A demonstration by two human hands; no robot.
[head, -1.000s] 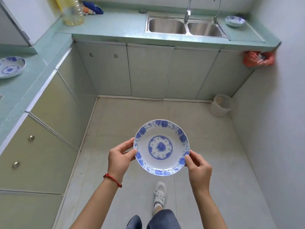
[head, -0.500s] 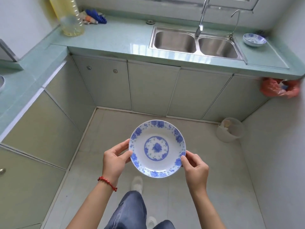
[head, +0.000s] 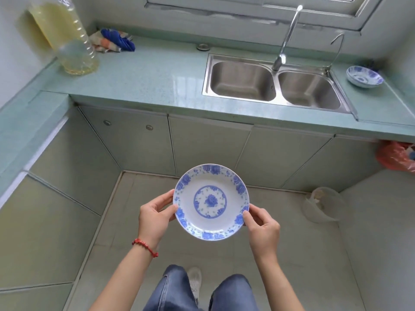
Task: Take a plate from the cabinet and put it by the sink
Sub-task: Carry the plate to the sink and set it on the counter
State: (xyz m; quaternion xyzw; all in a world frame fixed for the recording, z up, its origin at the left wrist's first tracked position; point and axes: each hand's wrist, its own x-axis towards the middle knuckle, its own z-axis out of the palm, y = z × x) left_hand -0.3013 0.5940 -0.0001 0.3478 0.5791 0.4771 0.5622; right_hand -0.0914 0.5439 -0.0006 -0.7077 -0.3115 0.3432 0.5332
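1. Blue-and-white plate held face-up in mid-air over the tiled floor, near the camera and well short of the counter.
2. Left hand closed on the plate's left rim, thumb on top of the edge, fingers curled beneath; red bead bracelet at the wrist.
3. Right hand closed on the plate's right rim, thumb tip pressed on the blue border, remaining fingers tucked under and mostly hidden.
4. Double-basin steel sink set into the pale green countertop at the far side, right of centre; curved faucet rising behind the divider between the two basins.
5. Small blue-patterned bowl resting on the counter just right of the sink.
6. Large clear bottle of yellow liquid standing at the far left corner of the counter, blurred; crumpled cloths just right of it against the back wall.
7. Closed cabinet doors under the counter, two round knobs on the left pair.
8. Translucent bucket on the floor at right; orange-red plastic bag hanging beneath the counter's right end.
9. Jeans-clad legs and one light shoe at the near edge.
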